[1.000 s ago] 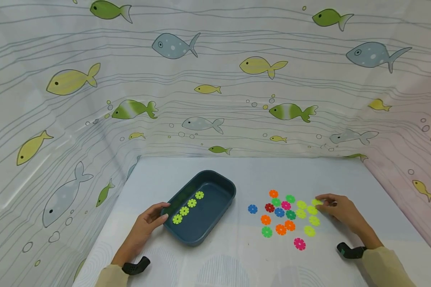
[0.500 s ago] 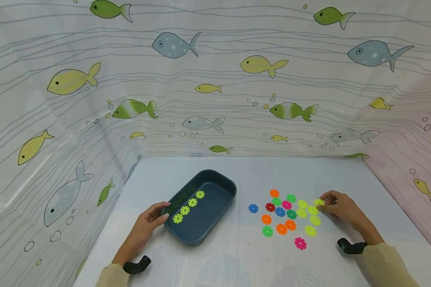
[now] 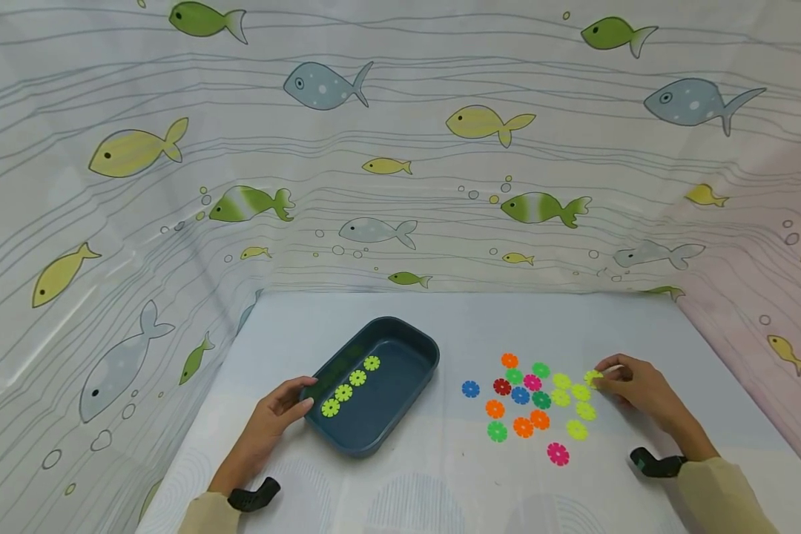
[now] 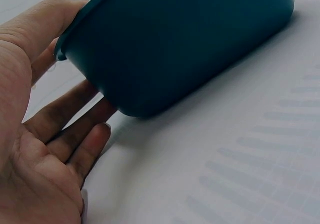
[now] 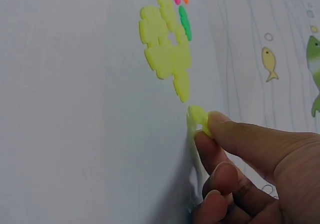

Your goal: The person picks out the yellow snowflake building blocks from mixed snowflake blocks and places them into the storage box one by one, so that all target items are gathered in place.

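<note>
Disc, yellow, pinched by right hand at right edge of loose discs. Left hand grips tray rim; tray contains four yellow discs.

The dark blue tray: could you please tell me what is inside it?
Inside the tray, four yellow-green discs lie in a slanting row. The inner face of the near-right wall is hidden, and the left hand covers a little of the rim.
</note>
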Demonstrator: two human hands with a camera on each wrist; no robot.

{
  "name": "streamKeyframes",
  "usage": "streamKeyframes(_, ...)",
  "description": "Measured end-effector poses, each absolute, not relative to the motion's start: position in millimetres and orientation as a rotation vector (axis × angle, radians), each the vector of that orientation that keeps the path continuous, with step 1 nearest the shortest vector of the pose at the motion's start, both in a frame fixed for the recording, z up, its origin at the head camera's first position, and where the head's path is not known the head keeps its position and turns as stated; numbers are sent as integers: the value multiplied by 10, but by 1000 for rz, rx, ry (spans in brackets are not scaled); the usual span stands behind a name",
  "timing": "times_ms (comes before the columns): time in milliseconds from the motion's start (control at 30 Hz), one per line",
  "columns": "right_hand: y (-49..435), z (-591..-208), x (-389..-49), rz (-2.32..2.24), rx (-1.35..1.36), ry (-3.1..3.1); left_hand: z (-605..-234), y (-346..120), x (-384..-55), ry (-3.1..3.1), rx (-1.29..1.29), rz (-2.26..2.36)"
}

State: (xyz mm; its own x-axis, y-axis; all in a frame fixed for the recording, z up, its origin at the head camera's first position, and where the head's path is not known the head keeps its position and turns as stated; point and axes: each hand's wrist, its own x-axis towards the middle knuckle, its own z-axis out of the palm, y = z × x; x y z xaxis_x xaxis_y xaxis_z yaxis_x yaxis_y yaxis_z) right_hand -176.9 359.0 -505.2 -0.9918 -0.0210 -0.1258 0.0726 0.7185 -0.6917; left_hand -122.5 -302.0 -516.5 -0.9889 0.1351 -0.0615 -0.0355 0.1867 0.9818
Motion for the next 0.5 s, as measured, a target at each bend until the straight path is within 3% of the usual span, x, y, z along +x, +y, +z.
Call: streamKeyframes(500, 3530, -4921, -1791, -1283, -7, 2815, -5177, -3020, -1213, 2311, 128, 1939)
